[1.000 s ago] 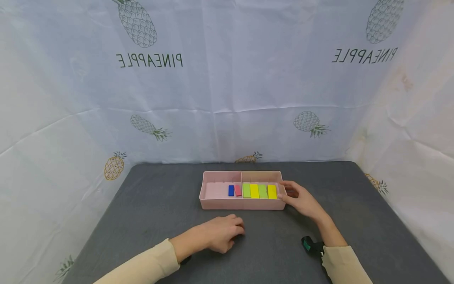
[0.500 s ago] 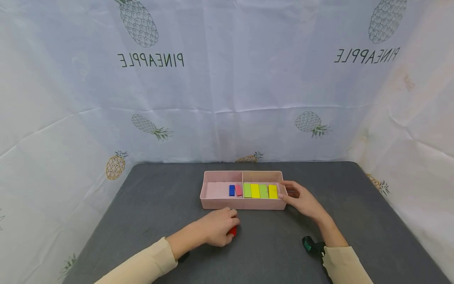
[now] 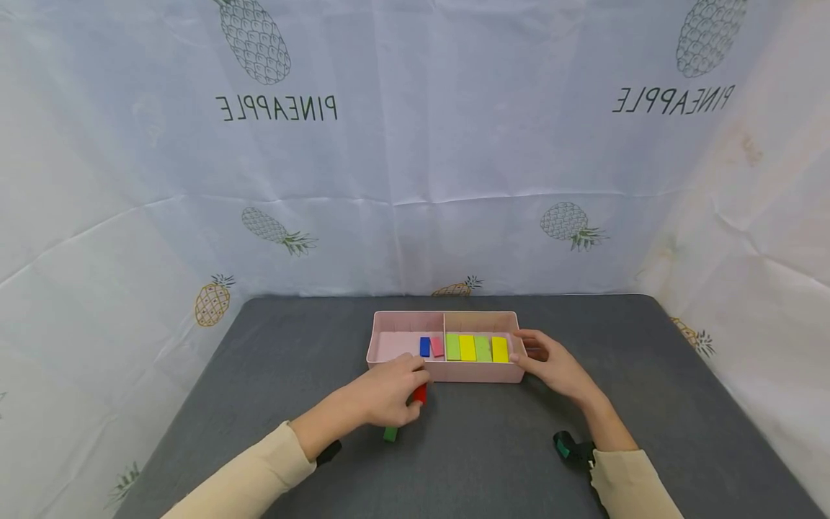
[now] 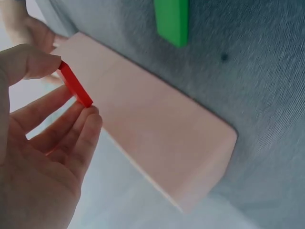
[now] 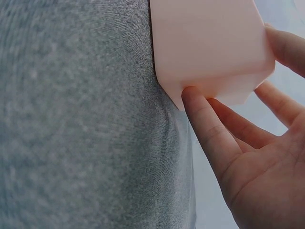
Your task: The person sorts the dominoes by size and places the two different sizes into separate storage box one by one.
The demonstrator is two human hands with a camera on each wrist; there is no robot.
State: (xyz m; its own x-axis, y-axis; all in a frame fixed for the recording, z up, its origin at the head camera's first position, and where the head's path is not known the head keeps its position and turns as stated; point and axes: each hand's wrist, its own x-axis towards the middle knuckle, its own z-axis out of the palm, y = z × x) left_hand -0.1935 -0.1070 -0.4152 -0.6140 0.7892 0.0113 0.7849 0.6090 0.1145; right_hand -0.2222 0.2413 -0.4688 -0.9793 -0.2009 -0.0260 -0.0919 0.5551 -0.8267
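Note:
My left hand pinches a thin red block between thumb and fingertips, just in front of the pink box. The block is clear of the table. At the box's right end, my right hand holds it, thumb at the front corner and fingers against the end wall. A divider splits the box in two. A blue block and a pink block lie in the left compartment. Light green and yellow blocks stand in a row in the right one.
A green block lies on the dark grey table, partly hidden below my left hand. Behind the table hangs a pale pineapple-print cloth, with more cloth at both sides.
My left hand has moved forward toward the box, bringing the red block up from the table. The green block has come into sight beneath it. My right hand stays at the box.

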